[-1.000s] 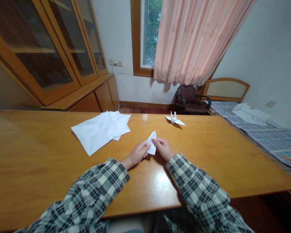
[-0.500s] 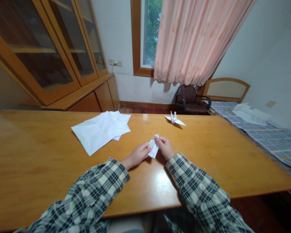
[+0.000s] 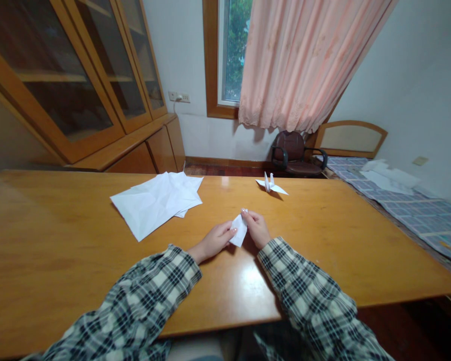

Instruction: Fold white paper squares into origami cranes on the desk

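Note:
A small piece of folded white paper (image 3: 239, 234) is held between both hands, a little above the table near its middle. My left hand (image 3: 215, 241) is closed on the paper's left side, its thumb lying on the face. With thumb and fingers, my right hand (image 3: 257, 228) pinches the upper right edge; the fingertips cover part of the top. Beyond my right hand a finished white paper crane (image 3: 271, 185) stands with its wings spread.
Several creased white paper sheets (image 3: 156, 203) lie overlapping at the table's far left. The wooden table (image 3: 323, 250) ends just in front of my body. Past its far edge are a brown armchair (image 3: 295, 153), a glass-fronted cabinet (image 3: 116, 125) and a bed (image 3: 398, 195).
The folded paper has tilted slightly and shifted a touch to the right. My right fingers have moved a little over its top edge; my left hand holds nearly the same place.

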### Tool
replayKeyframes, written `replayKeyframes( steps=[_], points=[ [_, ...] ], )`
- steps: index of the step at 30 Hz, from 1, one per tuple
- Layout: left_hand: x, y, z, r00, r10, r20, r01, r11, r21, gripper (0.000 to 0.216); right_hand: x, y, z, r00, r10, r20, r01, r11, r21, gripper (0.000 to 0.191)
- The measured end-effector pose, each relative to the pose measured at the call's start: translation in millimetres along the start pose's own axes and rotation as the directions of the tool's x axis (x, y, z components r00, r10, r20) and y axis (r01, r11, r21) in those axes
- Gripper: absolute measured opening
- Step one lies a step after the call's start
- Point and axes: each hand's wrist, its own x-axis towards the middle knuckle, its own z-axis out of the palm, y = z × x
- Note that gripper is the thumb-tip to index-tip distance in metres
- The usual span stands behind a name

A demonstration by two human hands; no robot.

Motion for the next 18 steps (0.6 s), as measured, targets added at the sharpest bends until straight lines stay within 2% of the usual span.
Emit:
replayKeyframes(
  steps=[4,11,14,18],
  points=[
    [-0.8,1.2,-0.2,1.0,0.013,-0.01,-0.013,1.0,0.024,0.037,-0.1,1.0,-0.1,1.0,-0.006,-0.01,0.006,1.0,0.003,0.048],
    [-1.0,-3.0,2.5,1.0,-0.012,-0.001,0.012,0.999,-0.034,0.036,0.3,-2.3,0.8,0.999,0.008,-0.036,-0.008,1.0,0.002,0.049],
    [0.4,-5.6,3.7,0.999,-0.018,-0.045,0.015,0.998,-0.064,0.035,1.0,-3.5,1.0,0.999,0.008,-0.036,-0.009,1.0,-0.017,0.05],
    [4.4,-7.5,3.3,0.986,-0.023,-0.164,0.008,0.996,-0.091,0.036,0.1,-4.0,1.3,1.0,0.008,0.007,-0.007,0.997,-0.079,0.051]
  ],
)
